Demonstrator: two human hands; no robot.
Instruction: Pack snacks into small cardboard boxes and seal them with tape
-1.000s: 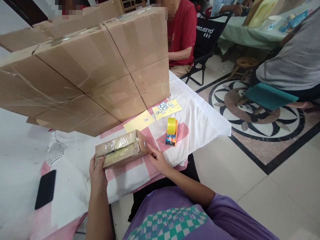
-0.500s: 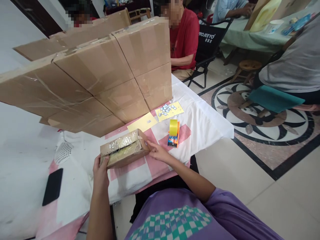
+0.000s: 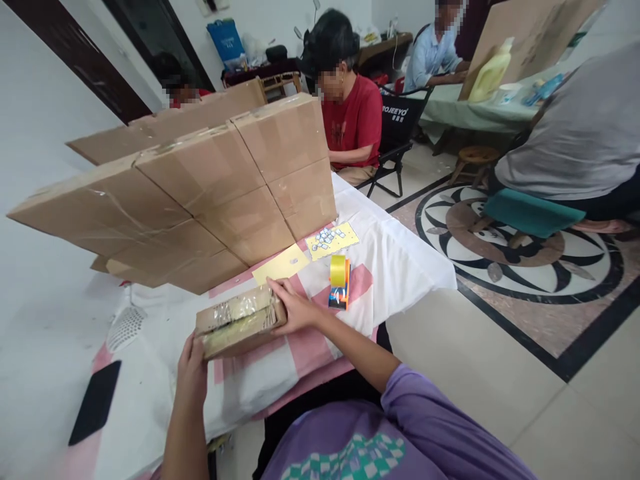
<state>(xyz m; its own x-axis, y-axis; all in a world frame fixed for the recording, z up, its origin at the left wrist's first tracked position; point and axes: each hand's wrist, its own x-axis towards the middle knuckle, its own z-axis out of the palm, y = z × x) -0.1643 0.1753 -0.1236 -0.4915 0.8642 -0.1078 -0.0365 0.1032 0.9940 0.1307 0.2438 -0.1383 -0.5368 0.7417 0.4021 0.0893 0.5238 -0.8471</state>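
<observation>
A small cardboard box (image 3: pixel 243 319) with strips of clear tape over its top is gripped between my two hands above the pink and white cloth. My left hand (image 3: pixel 193 360) holds its left end, thumb toward the near side. At the right end my right hand (image 3: pixel 295 307) is wrapped round the corner, fingers over the top edge. To the right lies a tape dispenser (image 3: pixel 339 283) with a yellow roll. Behind the box are a plain yellow sheet (image 3: pixel 280 265) and a yellow card (image 3: pixel 332 241) bearing several small whitish pieces.
Tall cardboard panels (image 3: pixel 215 193) stand across the table behind the box. A black phone-like slab (image 3: pixel 95 403) lies at the left on the cloth (image 3: pixel 410 270). A person in a red shirt (image 3: pixel 355 120) sits beyond the panels; another in grey (image 3: pixel 575 133) sits at the right.
My right hand has shifted from the box's right side up over its top corner. The camera view has tilted up a little. My left hand still holds the left end.
</observation>
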